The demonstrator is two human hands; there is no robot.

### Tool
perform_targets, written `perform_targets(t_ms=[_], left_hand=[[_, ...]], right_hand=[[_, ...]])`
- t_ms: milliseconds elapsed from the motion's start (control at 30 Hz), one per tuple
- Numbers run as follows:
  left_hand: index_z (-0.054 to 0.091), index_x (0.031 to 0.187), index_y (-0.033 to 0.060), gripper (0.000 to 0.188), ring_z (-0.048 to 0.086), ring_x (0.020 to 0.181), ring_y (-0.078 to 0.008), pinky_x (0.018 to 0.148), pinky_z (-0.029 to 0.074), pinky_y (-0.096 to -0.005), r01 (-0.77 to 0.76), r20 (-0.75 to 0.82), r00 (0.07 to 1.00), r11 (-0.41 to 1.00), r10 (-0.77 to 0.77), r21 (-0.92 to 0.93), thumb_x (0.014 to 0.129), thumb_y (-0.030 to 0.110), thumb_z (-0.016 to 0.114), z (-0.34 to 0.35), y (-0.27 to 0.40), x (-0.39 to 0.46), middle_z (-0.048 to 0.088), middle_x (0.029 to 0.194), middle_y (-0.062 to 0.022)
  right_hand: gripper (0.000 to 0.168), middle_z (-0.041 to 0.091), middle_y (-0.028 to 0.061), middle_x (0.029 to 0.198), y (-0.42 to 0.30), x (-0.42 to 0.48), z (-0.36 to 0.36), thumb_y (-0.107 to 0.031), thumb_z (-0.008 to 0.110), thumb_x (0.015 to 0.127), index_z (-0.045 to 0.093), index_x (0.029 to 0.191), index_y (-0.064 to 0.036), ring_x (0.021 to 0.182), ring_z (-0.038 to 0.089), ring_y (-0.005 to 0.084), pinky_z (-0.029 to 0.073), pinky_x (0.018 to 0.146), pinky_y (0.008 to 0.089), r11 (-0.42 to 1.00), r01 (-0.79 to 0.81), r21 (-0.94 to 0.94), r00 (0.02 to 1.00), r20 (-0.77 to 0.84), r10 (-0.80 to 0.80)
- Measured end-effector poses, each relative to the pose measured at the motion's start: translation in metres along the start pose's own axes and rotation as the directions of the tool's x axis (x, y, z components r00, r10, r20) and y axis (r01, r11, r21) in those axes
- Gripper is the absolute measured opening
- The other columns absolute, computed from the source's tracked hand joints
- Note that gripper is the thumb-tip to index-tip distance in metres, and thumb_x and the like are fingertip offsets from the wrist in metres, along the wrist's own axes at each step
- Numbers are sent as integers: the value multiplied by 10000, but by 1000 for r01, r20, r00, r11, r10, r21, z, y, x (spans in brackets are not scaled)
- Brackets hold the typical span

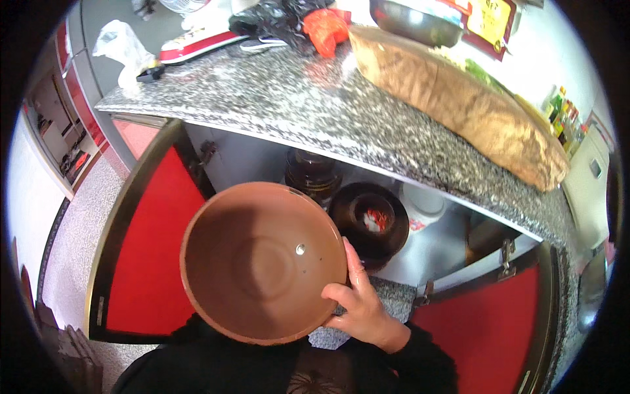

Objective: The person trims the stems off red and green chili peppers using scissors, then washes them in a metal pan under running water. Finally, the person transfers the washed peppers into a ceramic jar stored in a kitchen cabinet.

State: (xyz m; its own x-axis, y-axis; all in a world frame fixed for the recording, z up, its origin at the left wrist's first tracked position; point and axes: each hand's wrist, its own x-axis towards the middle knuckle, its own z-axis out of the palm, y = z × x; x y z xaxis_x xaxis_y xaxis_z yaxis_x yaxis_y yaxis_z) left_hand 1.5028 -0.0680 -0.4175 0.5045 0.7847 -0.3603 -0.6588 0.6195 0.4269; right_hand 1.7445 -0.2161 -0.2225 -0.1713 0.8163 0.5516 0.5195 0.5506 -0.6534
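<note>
My right hand (362,305) grips the right side of a large round brown basin (268,276), which looks like clay or plastic. Its thumb laps over the rim and the other fingers lie along the outer wall. The basin is tilted so that I look into it; a small bright spot and a few dark specks show on its inner surface. My left hand is out of view, hidden by the basin; only a dark sleeve (192,327) shows below its left side. Behind the basin, a dark bowl (393,236) in the open cabinet bears a smaller vessel (375,215) with red and white contents.
Two red cabinet doors (152,256) (485,325) stand open on either side. Stacked dark dishes (313,172) and a white lidded tub (423,202) are inside. Above, the granite countertop (275,98) carries a brown-covered board (457,98), a shoe box (202,47) and plastic bags (325,29).
</note>
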Motion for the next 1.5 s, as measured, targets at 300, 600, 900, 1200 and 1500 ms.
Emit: perform_targets(t_ms=[300,600,900,1200,1500], left_hand=[[373,1390,83,507,381,1294,-252,1080,323,-424,-341,278,906,940,319,31,973,361,451,108,98,-31,443,1376,-100],[389,1383,74,516,384,1295,-251,1079,323,-422,-650,531,636,760,560,-22,982,396,426,226,158,-62,453,1372,-102],[501,1269,42,469,488,1118,-121,1000,376,-321,-893,453,447,356,772,274,1032,398,309,295,164,-31,554,1199,-58],[463,1337,-3,428,572,926,-102,818,483,-258,-918,623,360,145,694,369,1012,275,435,300,184,-6,615,1096,-90],[447,1335,1,438,537,1111,-168,943,440,-288,-854,720,98,-314,687,415,982,254,509,299,179,-2,569,1222,-134]], right_hand=[[415,197,375,1436,-98,94,-57,-165,854,642,554,914,-79,1318,323,492,321,1058,460,963,262,-61,965,49,-259],[468,411,127,1343,-107,153,-94,33,819,626,471,919,-76,1166,514,215,491,914,328,979,189,-80,980,-55,-194],[468,495,21,927,-80,198,-106,-110,873,606,519,906,-51,731,517,71,470,646,219,999,12,40,984,-177,-5],[475,614,27,858,-58,235,-115,-211,867,640,525,929,-50,764,566,93,490,701,260,990,-124,-61,976,-186,111],[595,530,56,1229,-35,230,-121,-221,769,785,480,1294,-117,1025,559,134,474,834,271,877,127,-463,961,-163,-225]])
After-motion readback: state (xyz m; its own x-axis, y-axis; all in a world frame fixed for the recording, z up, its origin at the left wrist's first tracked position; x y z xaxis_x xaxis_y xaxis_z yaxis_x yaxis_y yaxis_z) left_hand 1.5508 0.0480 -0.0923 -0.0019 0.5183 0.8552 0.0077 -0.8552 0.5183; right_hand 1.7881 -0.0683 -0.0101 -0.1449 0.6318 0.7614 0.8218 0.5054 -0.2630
